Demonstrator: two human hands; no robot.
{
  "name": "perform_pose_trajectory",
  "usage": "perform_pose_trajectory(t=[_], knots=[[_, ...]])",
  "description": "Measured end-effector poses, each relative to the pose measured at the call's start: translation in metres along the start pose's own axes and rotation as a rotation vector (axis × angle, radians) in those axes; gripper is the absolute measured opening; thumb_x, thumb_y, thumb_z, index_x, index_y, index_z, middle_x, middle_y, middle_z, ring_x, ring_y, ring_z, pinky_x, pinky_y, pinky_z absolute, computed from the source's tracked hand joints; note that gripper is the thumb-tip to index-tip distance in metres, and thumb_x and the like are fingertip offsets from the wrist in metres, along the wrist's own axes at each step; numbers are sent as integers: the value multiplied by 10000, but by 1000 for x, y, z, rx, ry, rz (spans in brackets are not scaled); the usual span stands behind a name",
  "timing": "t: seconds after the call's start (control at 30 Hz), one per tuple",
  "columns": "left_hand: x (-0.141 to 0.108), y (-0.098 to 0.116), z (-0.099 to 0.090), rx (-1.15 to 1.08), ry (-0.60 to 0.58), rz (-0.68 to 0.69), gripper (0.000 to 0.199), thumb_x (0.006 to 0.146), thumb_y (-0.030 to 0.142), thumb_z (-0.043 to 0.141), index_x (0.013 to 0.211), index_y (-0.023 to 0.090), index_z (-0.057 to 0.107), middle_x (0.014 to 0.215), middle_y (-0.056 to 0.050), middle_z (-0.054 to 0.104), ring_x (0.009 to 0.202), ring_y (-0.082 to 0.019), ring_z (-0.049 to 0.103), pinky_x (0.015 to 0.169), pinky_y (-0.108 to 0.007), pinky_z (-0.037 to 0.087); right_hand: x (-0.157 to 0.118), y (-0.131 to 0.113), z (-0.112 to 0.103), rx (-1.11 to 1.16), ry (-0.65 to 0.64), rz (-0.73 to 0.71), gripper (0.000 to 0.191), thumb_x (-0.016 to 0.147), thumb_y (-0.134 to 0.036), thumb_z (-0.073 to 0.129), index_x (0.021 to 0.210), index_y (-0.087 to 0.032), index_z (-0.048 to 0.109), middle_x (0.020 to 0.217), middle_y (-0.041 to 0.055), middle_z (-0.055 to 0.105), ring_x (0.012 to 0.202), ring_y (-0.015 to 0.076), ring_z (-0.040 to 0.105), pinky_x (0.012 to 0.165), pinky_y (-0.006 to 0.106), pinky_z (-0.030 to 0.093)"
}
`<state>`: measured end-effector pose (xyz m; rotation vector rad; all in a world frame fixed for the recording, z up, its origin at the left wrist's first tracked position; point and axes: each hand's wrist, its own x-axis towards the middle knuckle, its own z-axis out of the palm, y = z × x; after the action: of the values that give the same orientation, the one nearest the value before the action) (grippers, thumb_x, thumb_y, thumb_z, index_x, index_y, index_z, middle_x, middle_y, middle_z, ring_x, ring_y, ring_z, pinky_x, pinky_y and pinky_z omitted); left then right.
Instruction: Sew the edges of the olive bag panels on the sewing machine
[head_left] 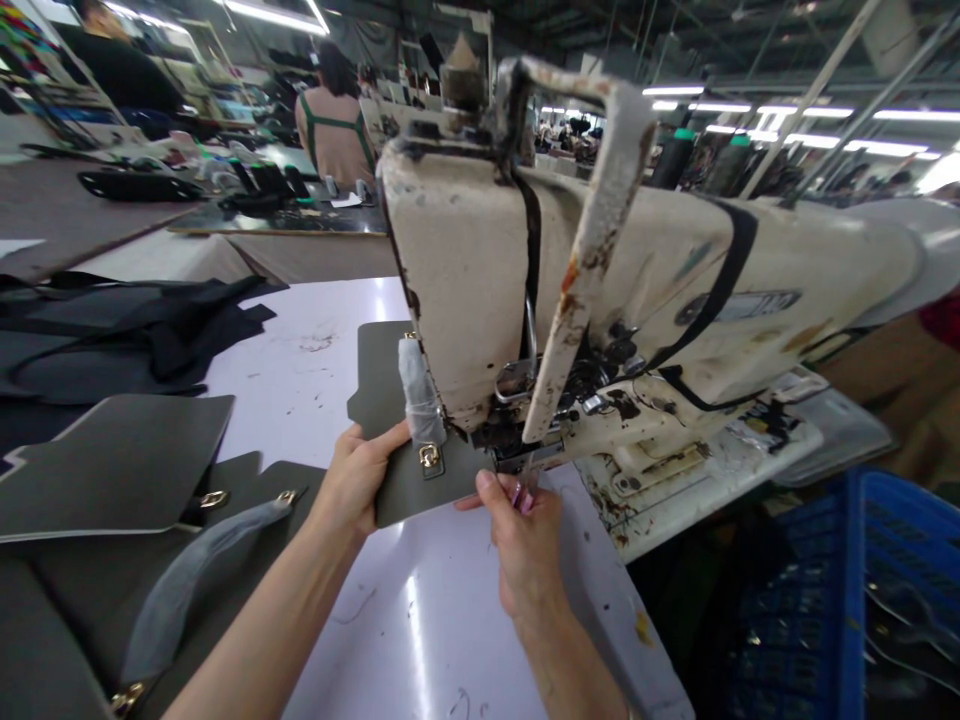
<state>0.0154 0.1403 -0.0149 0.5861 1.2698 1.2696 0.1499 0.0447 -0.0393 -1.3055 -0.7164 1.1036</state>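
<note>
A flat grey-green panel lies partly under the head of the sewing machine. On it is a handle wrapped in clear plastic, fixed by a gold buckle on a small tab. My left hand grips the panel's left part, thumb on top near the handle. At the panel's near right corner is my right hand, with its fingers closed round small pink-handled scissors. Their metal blade points up toward the needle area, and the thumb and forefinger are at the panel edge. The machine head hides the panel's far right side.
More grey-green panels lie at left, one with a plastic-wrapped handle. Behind them are black pieces. A blue crate stands low on the right. A person is at a far table.
</note>
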Motion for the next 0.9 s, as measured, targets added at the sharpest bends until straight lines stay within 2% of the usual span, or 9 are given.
perform_pose_trajectory(t=[0.27,0.4,0.57,0.8,0.9], knots=[[2,-6,-3,31,19,62,478,501,155,868,942,164,685,820,-61,770,644,-249,730,636,-398,653,2,1,-1,-59,15,-15,432,881,-533,669,598,-223,770,536,-8,490,555,144,427,548,273,307],[2,-8,-3,21,23,77,499,474,200,896,926,161,687,839,-72,773,670,-258,731,610,-384,649,0,3,0,-68,17,4,443,896,-548,657,619,-223,776,563,3,512,584,155,465,590,284,352],[3,-8,-3,30,63,108,510,437,260,925,870,146,681,770,-47,750,599,-227,699,540,-352,629,-1,3,3,-11,18,9,438,893,-535,685,611,-213,779,557,2,528,590,152,475,617,285,365],[7,-5,-2,8,62,126,538,522,280,924,981,158,671,977,-92,778,700,-231,732,629,-375,649,4,8,16,15,120,-46,432,920,-483,689,619,-183,769,654,46,702,719,193,627,715,280,444],[10,-6,-3,-4,78,152,544,541,267,925,996,172,643,965,-67,773,686,-207,726,669,-378,653,4,13,22,-3,155,-38,431,927,-499,676,668,-167,768,682,55,714,730,196,628,699,271,448]])
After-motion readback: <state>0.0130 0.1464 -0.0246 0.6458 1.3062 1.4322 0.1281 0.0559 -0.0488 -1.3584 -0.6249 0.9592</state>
